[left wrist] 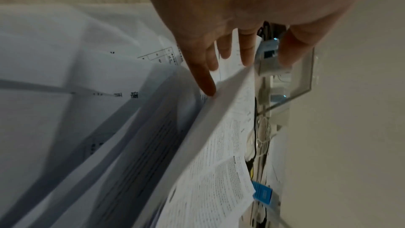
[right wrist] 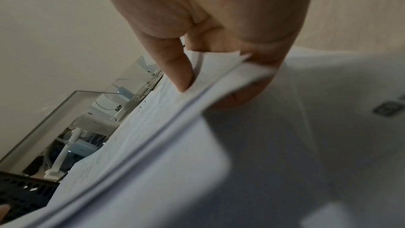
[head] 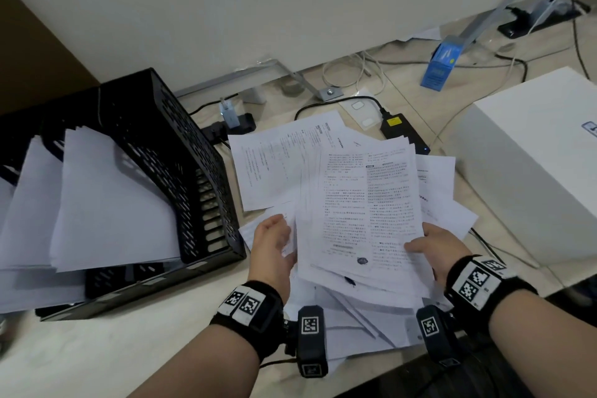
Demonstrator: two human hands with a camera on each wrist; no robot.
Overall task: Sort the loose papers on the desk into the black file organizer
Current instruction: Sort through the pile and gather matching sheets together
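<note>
A sheaf of printed papers (head: 358, 220) is held up over the desk between both hands. My right hand (head: 433, 249) pinches its right edge, thumb on top and fingers underneath; the right wrist view shows that pinch on the sheaf (right wrist: 166, 110). My left hand (head: 274, 245) lies with straight fingers against the sheaf's left edge (left wrist: 219, 136), fingertips touching the paper. More loose papers (head: 277, 168) lie scattered beneath and behind. The black file organizer (head: 181, 152) lies to the left, with several white stacks (head: 106, 203) in its slots.
A white box (head: 542, 165) stands at the right. A black power brick (head: 403, 132), cables, a charger (head: 226, 113) and a blue carton (head: 441, 64) lie behind the papers. A brown board (head: 35, 52) leans at the far left.
</note>
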